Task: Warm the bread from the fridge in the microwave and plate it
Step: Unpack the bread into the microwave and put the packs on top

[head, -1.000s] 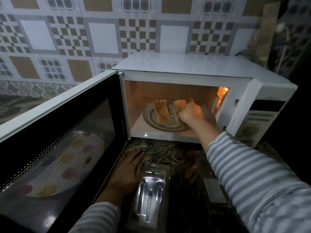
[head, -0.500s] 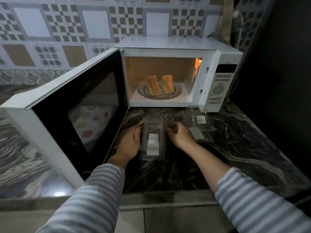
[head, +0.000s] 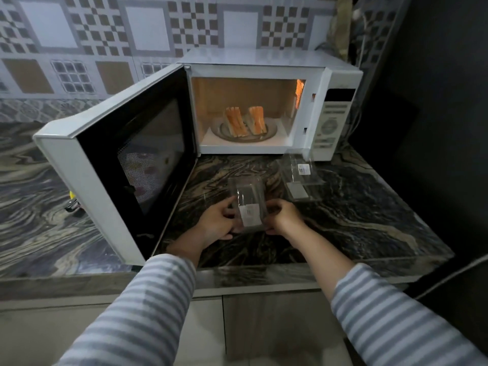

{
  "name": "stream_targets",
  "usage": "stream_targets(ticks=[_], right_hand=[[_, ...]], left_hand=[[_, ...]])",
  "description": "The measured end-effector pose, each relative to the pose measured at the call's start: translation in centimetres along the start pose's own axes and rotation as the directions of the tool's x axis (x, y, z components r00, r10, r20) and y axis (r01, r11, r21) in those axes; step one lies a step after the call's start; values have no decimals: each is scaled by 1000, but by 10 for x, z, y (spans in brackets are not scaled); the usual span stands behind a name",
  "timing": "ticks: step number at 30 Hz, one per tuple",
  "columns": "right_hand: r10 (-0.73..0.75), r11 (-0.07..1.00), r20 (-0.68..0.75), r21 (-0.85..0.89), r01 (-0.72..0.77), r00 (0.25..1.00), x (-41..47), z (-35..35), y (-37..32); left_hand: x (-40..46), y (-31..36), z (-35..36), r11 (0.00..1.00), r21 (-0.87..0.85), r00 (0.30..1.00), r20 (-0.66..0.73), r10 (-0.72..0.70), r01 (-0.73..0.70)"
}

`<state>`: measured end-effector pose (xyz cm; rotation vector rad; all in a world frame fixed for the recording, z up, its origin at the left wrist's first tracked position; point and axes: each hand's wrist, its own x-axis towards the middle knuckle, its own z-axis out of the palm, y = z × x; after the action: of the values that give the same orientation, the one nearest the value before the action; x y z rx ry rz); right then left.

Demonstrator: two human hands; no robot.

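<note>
The white microwave (head: 266,62) stands on the counter with its door (head: 126,159) swung wide to the left and its inside lit. Two sandwich halves of bread (head: 244,124) stand upright on the glass turntable (head: 272,132). In front of the oven, a clear empty plastic sandwich box (head: 248,204) with a white label is raised just above the counter. My left hand (head: 216,225) grips its left side and my right hand (head: 282,216) grips its right side.
A second clear plastic box (head: 301,178) with a barcode label lies on the dark marbled counter (head: 356,220) at the right, near the microwave's control panel (head: 330,125). A small yellow-topped object (head: 71,202) sits left of the door. A dark wall bounds the right side.
My right hand left the bread inside the microwave and came down to the clear box. Both hands now hold that box. My view has pulled back from the oven.
</note>
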<state>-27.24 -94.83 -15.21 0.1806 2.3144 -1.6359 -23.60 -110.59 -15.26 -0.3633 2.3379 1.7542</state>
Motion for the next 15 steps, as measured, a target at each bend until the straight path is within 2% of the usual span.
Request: stream_targets(ticks=[8, 15], right_hand=[[69, 996, -6, 50, -68, 998, 6, -10, 0], [53, 998, -24, 35, -52, 998, 14, -5, 1]], left_hand=[[8, 2, 9, 997, -72, 999, -23, -33, 31], [11, 6, 10, 999, -15, 995, -89, -48, 47]])
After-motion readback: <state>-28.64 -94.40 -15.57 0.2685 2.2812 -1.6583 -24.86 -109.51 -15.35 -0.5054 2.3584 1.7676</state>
